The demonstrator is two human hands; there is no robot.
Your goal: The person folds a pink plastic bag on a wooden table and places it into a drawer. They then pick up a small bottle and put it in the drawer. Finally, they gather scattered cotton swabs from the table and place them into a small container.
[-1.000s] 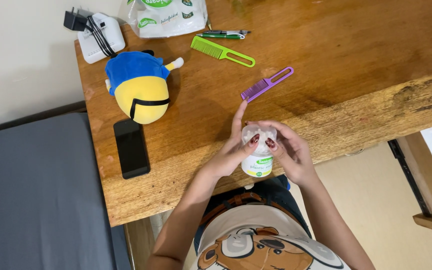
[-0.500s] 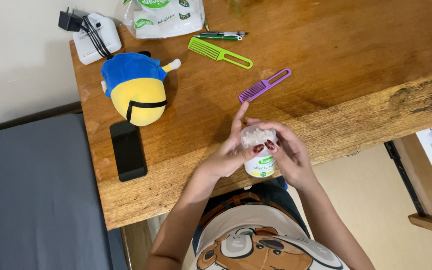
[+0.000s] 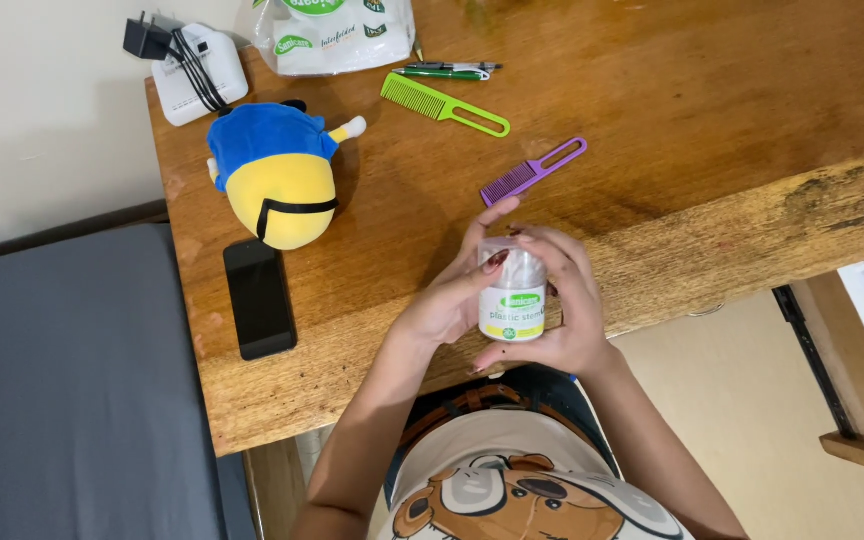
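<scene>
We hold a small white tub (image 3: 512,300) upright over the near edge of the wooden table (image 3: 712,120). Compared with a second ago it has barely moved. Our left hand (image 3: 452,300) still grips it from nine o'clock, fingertips now pressing on the clear lid, while our right hand (image 3: 562,310) cups it from three o'clock. The lid looks seated still. A purple comb (image 3: 532,172) lies at twelve o'clock, a black phone (image 3: 259,298) at nine.
</scene>
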